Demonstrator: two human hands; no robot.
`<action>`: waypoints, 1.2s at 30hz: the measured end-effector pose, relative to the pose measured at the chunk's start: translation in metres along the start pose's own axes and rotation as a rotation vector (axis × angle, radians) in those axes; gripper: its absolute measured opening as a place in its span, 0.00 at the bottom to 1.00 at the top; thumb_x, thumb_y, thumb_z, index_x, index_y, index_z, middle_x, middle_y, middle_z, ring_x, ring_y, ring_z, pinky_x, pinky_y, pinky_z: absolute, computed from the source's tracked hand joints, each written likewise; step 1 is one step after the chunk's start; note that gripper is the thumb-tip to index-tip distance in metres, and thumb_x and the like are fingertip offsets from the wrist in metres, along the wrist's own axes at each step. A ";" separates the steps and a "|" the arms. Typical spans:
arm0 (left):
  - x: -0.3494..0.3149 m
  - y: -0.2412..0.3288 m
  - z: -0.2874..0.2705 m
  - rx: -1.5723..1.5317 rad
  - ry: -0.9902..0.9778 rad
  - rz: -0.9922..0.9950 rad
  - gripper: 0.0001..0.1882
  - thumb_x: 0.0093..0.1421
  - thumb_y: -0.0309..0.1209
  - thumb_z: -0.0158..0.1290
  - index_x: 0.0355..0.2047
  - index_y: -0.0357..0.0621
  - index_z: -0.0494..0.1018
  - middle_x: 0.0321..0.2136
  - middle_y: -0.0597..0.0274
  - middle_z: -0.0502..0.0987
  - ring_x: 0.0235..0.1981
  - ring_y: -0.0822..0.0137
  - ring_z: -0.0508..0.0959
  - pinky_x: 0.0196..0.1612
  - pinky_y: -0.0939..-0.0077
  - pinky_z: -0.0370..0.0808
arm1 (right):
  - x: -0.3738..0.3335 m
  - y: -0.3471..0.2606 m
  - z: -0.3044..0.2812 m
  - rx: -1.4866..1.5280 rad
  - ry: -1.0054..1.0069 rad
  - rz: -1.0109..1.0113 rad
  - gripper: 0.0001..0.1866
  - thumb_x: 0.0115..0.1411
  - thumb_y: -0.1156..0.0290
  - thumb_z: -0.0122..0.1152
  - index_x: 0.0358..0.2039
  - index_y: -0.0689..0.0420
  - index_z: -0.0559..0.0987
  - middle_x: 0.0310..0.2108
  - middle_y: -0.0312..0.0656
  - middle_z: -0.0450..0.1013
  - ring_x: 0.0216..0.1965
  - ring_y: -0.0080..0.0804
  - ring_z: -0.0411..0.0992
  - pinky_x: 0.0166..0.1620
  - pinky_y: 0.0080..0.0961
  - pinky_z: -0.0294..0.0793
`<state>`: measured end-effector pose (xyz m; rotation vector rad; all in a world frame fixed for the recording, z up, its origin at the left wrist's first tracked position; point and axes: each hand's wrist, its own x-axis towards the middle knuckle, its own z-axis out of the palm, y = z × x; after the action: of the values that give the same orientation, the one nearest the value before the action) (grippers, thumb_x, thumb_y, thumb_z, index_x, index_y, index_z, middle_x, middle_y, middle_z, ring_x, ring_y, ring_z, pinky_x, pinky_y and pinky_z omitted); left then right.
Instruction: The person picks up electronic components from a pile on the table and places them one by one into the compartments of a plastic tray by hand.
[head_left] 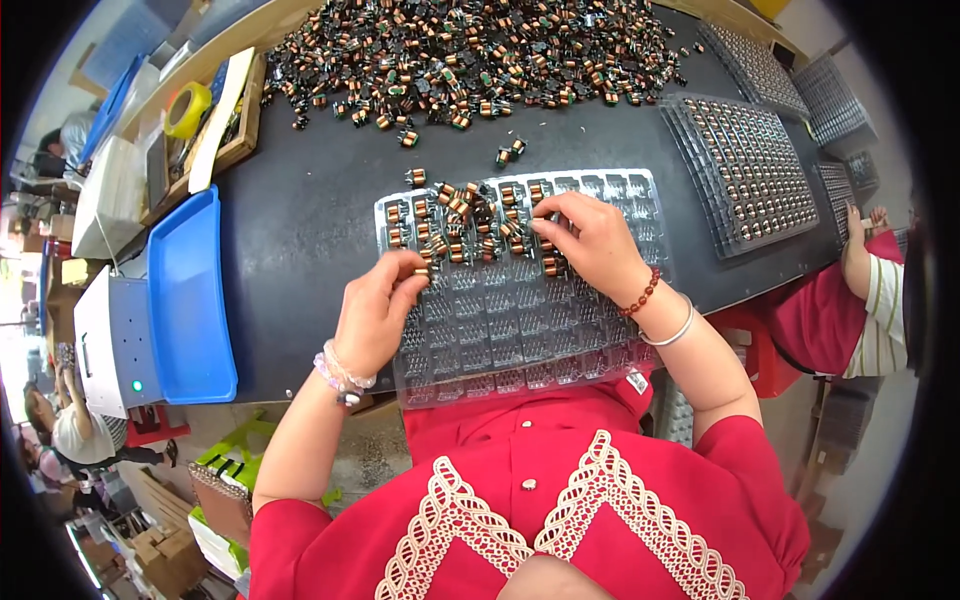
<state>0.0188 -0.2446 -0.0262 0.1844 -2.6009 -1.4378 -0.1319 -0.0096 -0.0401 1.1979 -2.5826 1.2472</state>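
Note:
A clear plastic blister tray [520, 345] with rows of small pockets lies before me, its near edge by my body. Copper-wound coils [458, 205] with dark bases sit in its far rows, some in pockets and some heaped loose on top. My left hand [372, 310] is at the tray's left side, thumb and forefinger pinched on a copper coil [422, 272]. Over the far middle rows, my right hand [592, 240] has thumb and forefinger closed beside the heaped coils; what lies between those fingertips is hidden. The nearer pockets hold no coils.
A large pile of coils [480, 60] covers the table's far side. Stacked filled trays [750, 170] stand at the right, near another person's hand [855, 250]. At the left are a blue tray [190, 300], a white box-shaped device [105, 340] and yellow tape [187, 110] in a wooden box.

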 end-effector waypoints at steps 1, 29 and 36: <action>-0.002 0.004 0.000 0.038 -0.025 0.013 0.08 0.60 0.24 0.54 0.40 0.38 0.71 0.27 0.56 0.79 0.26 0.65 0.79 0.33 0.75 0.75 | 0.000 -0.002 -0.002 -0.001 0.004 -0.001 0.06 0.54 0.74 0.64 0.32 0.60 0.77 0.30 0.41 0.76 0.25 0.31 0.71 0.29 0.25 0.70; 0.033 0.016 0.007 0.599 -0.066 0.295 0.19 0.51 0.25 0.58 0.45 0.42 0.73 0.34 0.58 0.74 0.39 0.56 0.73 0.43 0.62 0.71 | -0.006 0.001 -0.013 -0.237 -0.107 -0.262 0.13 0.47 0.72 0.68 0.35 0.57 0.78 0.36 0.37 0.74 0.34 0.36 0.74 0.38 0.29 0.75; 0.021 0.022 0.007 0.115 -0.003 0.060 0.09 0.52 0.21 0.58 0.35 0.39 0.76 0.35 0.58 0.75 0.32 0.64 0.78 0.35 0.70 0.76 | -0.018 -0.017 -0.006 -0.101 -0.192 -0.176 0.13 0.49 0.73 0.67 0.35 0.58 0.77 0.37 0.40 0.72 0.33 0.38 0.75 0.35 0.30 0.76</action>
<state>-0.0041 -0.2316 -0.0093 0.1177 -2.6695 -1.2715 -0.1097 -0.0001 -0.0309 1.5543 -2.5610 1.0014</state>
